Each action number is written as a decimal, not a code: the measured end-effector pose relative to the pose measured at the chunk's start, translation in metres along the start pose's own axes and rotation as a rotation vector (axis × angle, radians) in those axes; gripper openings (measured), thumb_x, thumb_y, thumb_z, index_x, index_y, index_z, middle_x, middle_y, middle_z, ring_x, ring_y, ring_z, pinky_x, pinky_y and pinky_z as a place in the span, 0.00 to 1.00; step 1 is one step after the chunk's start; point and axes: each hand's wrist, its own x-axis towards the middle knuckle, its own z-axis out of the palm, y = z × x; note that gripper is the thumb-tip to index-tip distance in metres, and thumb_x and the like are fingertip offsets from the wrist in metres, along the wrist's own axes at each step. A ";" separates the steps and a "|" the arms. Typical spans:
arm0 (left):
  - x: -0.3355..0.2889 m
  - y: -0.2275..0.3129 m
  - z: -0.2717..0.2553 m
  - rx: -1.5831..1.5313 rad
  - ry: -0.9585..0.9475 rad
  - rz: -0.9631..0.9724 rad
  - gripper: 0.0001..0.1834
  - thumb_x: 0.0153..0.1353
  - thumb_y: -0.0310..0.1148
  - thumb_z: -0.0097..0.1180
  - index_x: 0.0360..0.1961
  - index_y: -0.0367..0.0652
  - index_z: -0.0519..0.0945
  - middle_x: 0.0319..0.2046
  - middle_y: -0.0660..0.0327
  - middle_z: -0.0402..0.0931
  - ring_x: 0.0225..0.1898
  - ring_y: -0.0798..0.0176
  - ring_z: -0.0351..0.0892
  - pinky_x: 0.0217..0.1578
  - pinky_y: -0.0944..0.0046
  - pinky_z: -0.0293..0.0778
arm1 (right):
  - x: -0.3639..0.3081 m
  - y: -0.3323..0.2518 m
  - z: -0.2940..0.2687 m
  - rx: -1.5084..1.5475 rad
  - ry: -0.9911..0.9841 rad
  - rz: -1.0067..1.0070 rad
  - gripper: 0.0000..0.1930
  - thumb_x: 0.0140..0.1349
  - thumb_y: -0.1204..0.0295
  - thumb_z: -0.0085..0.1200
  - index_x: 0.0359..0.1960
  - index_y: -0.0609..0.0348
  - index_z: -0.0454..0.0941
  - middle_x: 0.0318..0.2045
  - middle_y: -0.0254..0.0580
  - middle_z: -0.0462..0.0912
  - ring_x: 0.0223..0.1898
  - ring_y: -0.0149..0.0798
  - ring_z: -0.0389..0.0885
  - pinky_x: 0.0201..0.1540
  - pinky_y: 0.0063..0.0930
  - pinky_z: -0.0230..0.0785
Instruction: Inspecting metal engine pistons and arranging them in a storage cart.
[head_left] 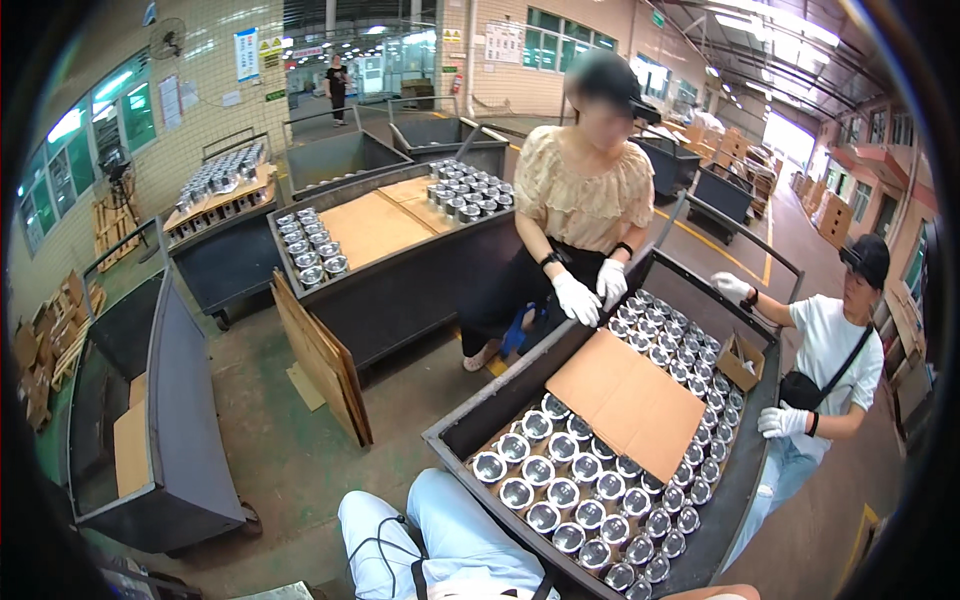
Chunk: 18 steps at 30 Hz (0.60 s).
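Neither of my hands shows. Only a strip of skin, likely part of my arm, appears at the lower edge beside the near cart. In front of my legs stands a dark metal cart, filled with rows of shiny round metal vessels. A brown cardboard sheet lies over some of them. On the far side, a person's white-gloved hands are at the cart's rim. Another person on the right rests one white-gloved hand by the rim and stretches the other over the corner.
A small open cardboard box sits on the vessels at the right. Behind stands a second cart with vessels and cardboard. Wooden boards lean against it. A deep grey cart occupies the left, and another loaded cart stands farther back.
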 end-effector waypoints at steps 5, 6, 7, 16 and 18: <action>-0.002 0.000 0.009 0.003 0.007 0.032 0.13 0.58 0.39 0.50 0.41 0.47 0.77 0.41 0.49 0.75 0.46 0.49 0.75 0.47 0.51 0.69 | -0.009 0.003 -0.001 0.009 -0.013 0.037 0.12 0.53 0.65 0.48 0.31 0.60 0.79 0.21 0.45 0.80 0.22 0.42 0.80 0.26 0.36 0.73; -0.006 -0.001 0.012 -0.002 0.010 0.029 0.13 0.58 0.39 0.50 0.40 0.46 0.77 0.41 0.49 0.75 0.46 0.49 0.75 0.47 0.51 0.69 | -0.011 0.003 0.001 0.002 -0.029 0.046 0.12 0.53 0.65 0.48 0.31 0.60 0.79 0.21 0.45 0.80 0.22 0.42 0.80 0.26 0.36 0.73; -0.010 -0.002 0.016 -0.007 0.013 0.027 0.12 0.58 0.39 0.50 0.40 0.46 0.77 0.41 0.49 0.75 0.46 0.49 0.75 0.46 0.51 0.70 | -0.013 0.004 0.002 0.000 -0.044 0.050 0.12 0.53 0.65 0.48 0.31 0.60 0.79 0.21 0.45 0.80 0.22 0.42 0.80 0.26 0.36 0.73; -0.016 -0.012 0.033 0.005 -0.021 0.059 0.11 0.58 0.38 0.49 0.37 0.45 0.79 0.39 0.49 0.77 0.44 0.49 0.77 0.45 0.51 0.71 | -0.034 0.042 0.018 -0.101 -0.420 0.040 0.12 0.53 0.66 0.48 0.30 0.60 0.79 0.20 0.44 0.80 0.21 0.41 0.80 0.25 0.36 0.72; -0.012 -0.014 0.033 0.015 -0.041 0.072 0.11 0.58 0.38 0.49 0.37 0.45 0.79 0.38 0.49 0.77 0.43 0.49 0.77 0.44 0.51 0.72 | -0.028 0.056 0.012 -0.191 -0.705 -0.194 0.12 0.53 0.66 0.48 0.30 0.60 0.79 0.20 0.44 0.80 0.21 0.40 0.80 0.25 0.35 0.72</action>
